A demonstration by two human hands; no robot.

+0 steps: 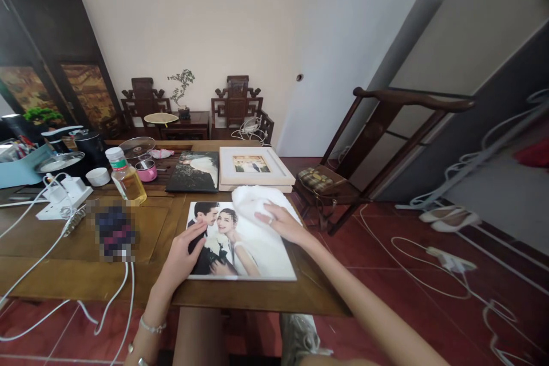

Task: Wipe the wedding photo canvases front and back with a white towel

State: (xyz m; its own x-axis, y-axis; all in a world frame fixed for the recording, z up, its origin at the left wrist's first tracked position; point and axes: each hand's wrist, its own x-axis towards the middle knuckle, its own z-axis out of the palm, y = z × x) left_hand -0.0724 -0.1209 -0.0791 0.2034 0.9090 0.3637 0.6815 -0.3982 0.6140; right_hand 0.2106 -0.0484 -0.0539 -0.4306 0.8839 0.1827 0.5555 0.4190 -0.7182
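One photo (246, 243): left hand (187, 246) at nine o'clock, fingers extended; right hand (281, 224) at two o'clock, fingers on white cloth (249, 203), grip unclear.

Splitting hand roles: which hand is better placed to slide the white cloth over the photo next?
Probably the right hand: it's on the white cloth. The left hand rests at the left of the photo.

Couple-portrait panel (246, 249), flat, face-up on a wooden table (154, 240), bunched white cloth (246, 200) across its far right corner
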